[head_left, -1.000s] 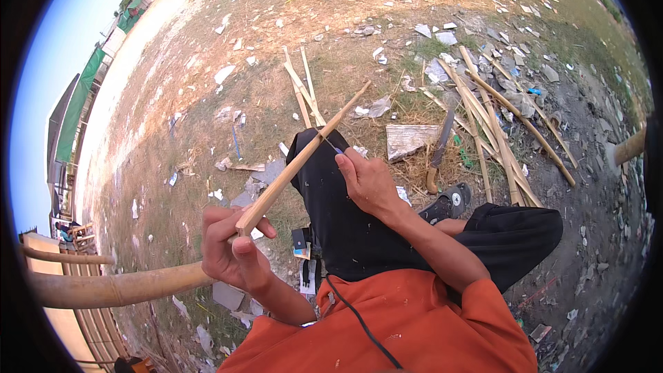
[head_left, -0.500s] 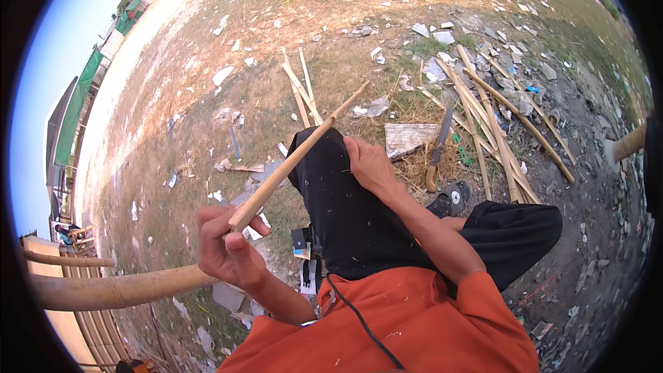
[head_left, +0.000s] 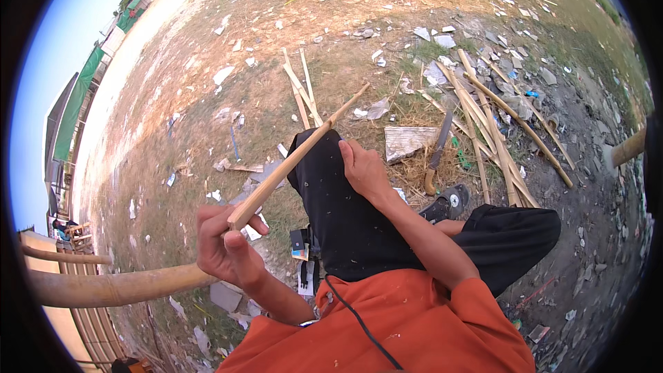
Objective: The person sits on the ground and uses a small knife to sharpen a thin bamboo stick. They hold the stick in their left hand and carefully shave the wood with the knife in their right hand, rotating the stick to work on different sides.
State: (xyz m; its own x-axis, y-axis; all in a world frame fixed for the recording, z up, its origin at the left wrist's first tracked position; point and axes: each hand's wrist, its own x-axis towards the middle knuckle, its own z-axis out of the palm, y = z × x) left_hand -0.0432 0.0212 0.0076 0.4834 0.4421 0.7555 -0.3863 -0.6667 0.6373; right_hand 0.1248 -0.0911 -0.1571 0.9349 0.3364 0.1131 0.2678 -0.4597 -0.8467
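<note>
A long, pale bamboo stick [head_left: 290, 164] slants away from me across my raised knee, with its squared, thicker end close to me. My left hand [head_left: 231, 245] grips that near end between thumb and fingers. Beside the stick, over the dark trouser leg [head_left: 345, 235], is my right hand [head_left: 366, 174], apart from the stick. Its fingers are curled with the thumb side up, and the palm is hidden. A large knife [head_left: 440, 148] with a wooden handle lies on the ground beyond my right hand, near my shoe [head_left: 447, 204].
Split bamboo strips [head_left: 494, 135] lie piled at the right, and a few more strips [head_left: 300, 90] beyond my knee. A pale board [head_left: 409, 142] rests beside the knife. Thick bamboo poles [head_left: 124, 289] stick in at the left. Scraps and broken tiles litter the ground.
My right hand has shifted slightly left and nearer to me over the knee. The bamboo stick and my left hand have stayed almost where they were.
</note>
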